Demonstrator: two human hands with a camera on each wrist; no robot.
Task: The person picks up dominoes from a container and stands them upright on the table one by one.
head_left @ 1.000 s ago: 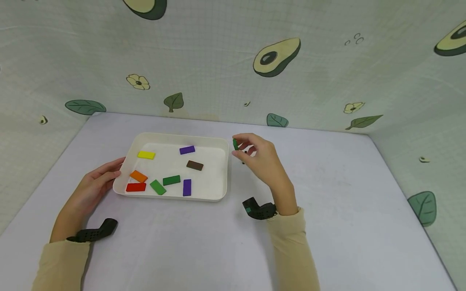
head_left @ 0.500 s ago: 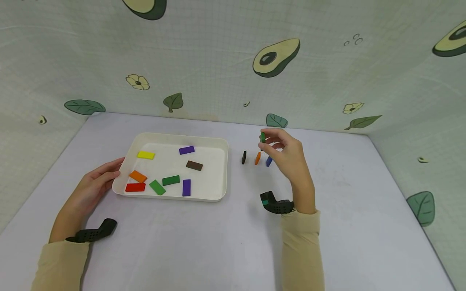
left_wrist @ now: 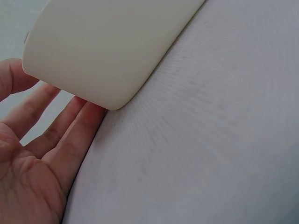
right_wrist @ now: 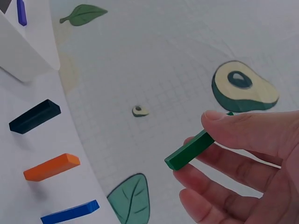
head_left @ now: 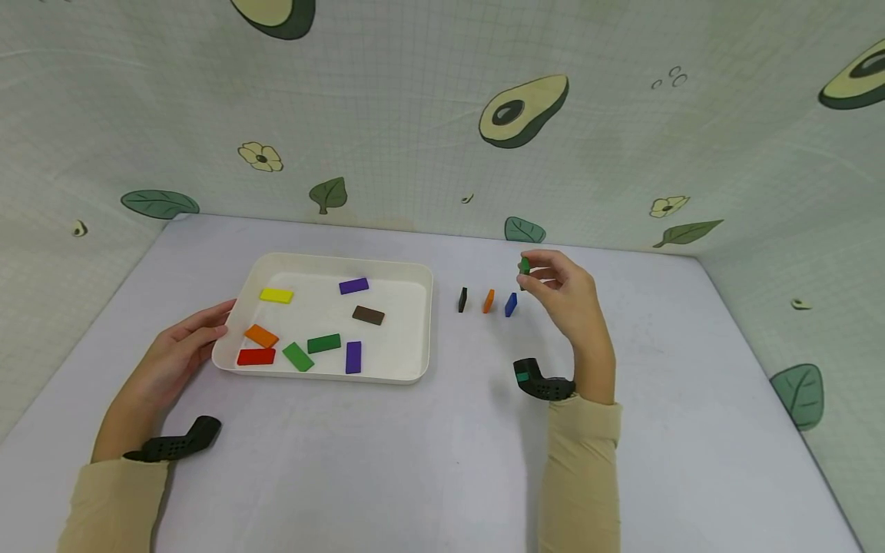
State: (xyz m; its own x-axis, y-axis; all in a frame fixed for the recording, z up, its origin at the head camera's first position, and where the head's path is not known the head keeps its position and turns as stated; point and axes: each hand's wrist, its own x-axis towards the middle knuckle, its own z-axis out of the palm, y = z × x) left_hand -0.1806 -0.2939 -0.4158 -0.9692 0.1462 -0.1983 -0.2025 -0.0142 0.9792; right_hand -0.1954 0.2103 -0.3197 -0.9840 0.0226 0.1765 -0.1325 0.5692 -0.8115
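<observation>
My right hand (head_left: 563, 296) pinches a green domino (right_wrist: 189, 150) between thumb and fingers, held upright above the table. It is just behind and right of a blue domino (head_left: 511, 305). That one stands in a spaced row with an orange domino (head_left: 488, 301) and a black domino (head_left: 462, 299). At the left end of a white tray (head_left: 387, 369), my left hand (head_left: 176, 353) rests with fairly straight fingers touching its outer side. Some of its fingertips are hidden behind the tray in the left wrist view (left_wrist: 46, 135).
Inside the tray lie several flat dominoes, among them a yellow one (head_left: 276, 296), a brown one (head_left: 369, 315), a red one (head_left: 256, 357) and a purple one (head_left: 353, 357). A cloth printed with avocados (head_left: 523, 111) hangs behind the white table (head_left: 387, 461).
My right hand has carried the green domino rightward from the tray's right edge, past the row, uncovering the orange and blue dominoes. My left hand has stayed at the tray.
</observation>
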